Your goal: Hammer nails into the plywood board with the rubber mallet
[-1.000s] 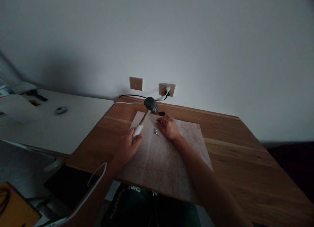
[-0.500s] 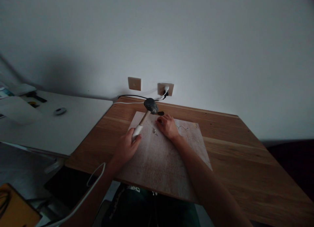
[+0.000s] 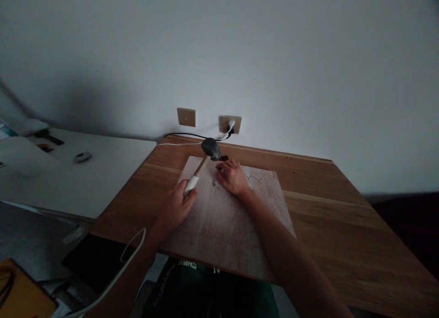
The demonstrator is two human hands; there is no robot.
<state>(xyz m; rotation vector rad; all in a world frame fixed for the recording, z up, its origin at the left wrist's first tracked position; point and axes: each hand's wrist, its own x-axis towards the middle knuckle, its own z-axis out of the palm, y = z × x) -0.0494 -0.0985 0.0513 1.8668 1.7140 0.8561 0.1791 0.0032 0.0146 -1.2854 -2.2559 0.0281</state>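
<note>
My left hand (image 3: 179, 201) is wrapped round the pale handle of a rubber mallet (image 3: 211, 148), whose dark head is raised over the far part of a whitish wooden board (image 3: 226, 231). My right hand (image 3: 232, 177) rests near the board's far edge, fingers bent together; whatever they pinch is too small to make out. Small metal pieces (image 3: 216, 185) lie on the board between the two hands. Right of my right hand, thin nail-like pieces (image 3: 255, 178) are in a zigzag on the board. The mallet head hangs close to my right fingertips without touching them, as far as I can see.
The board lies on a brown wooden table (image 3: 329, 231) against a wall. A socket (image 3: 230, 124) with plugs and cables (image 3: 185, 134) is behind it. To the left, a white table (image 3: 103, 171) holds a computer mouse (image 3: 82, 157). A white cable (image 3: 132, 258) runs by my left arm.
The view has shifted very slightly. My right fingers have moved a little on the board; the mallet stays raised in my left hand.
</note>
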